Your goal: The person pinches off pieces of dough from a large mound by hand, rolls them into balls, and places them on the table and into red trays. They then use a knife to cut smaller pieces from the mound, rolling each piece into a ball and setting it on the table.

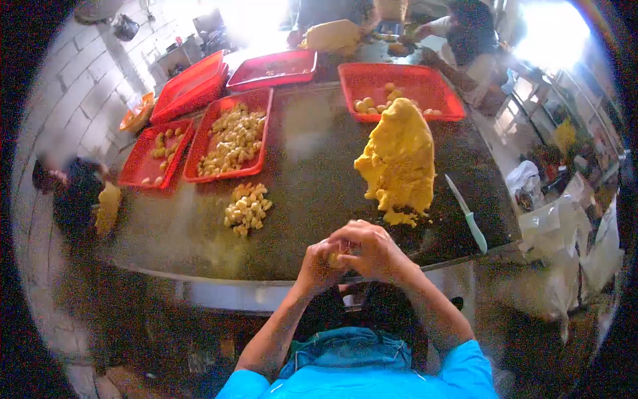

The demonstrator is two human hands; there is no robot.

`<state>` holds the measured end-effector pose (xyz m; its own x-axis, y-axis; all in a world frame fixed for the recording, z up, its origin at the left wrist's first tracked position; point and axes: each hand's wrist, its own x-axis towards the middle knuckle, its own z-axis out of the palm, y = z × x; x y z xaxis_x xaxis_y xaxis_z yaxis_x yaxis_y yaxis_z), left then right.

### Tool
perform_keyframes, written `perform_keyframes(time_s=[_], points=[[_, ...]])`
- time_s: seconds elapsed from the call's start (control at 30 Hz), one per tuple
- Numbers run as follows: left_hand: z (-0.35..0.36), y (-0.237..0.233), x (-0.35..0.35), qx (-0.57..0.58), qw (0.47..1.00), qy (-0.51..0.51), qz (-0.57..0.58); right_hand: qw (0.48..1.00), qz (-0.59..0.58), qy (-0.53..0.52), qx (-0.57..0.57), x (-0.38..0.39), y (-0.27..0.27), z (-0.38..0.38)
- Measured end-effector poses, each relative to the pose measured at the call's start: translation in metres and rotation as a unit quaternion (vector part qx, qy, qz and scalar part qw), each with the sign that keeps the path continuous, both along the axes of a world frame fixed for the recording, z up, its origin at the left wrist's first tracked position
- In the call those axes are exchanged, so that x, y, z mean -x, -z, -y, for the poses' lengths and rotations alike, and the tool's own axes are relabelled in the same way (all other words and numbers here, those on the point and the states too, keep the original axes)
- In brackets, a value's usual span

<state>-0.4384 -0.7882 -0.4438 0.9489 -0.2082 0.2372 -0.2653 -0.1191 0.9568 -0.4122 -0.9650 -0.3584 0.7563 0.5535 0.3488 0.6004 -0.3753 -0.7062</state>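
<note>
Left hand (320, 267) and right hand (369, 247) meet at the table's near edge, fingers curled in around 1 small dough piece (337, 260) — pinched between them. Yellow dough slab (401, 156) beyond; green-handled knife (469, 216) just right of it. Pile of cut pieces (246, 209) to the left — near 1 red tray (188, 174).

Strong backlight: blown-out glare (249, 25) past the far edge of the bench (309, 199), left of centre; second hot spot (555, 34) beyond its far right corner. Dull sheen mid-bench. Below the near edge it's dark, detail mostly lost. Heavy fisheye: bench edges bow, frame corners black. Visible grain, far background soft.
</note>
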Motion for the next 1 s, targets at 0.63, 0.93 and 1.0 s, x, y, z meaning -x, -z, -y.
perform_keyframes(time_s=[0.63, 0.93, 1.0], points=[[0.001, -0.013, -0.002, -0.082, 0.992, -0.056, 0.083, 0.94, 0.111, 0.212, 0.241, -0.047, 0.059, 0.062], [-0.004, -0.026, 0.011, 0.054, 0.997, -0.05, -0.016, 0.945, 0.096, 0.268, 0.159, -0.017, 0.064, 0.085], [-0.004, -0.023, 0.012, 0.053, 0.996, -0.037, -0.065, 0.957, 0.08, 0.233, 0.151, -0.019, 0.068, 0.088]])
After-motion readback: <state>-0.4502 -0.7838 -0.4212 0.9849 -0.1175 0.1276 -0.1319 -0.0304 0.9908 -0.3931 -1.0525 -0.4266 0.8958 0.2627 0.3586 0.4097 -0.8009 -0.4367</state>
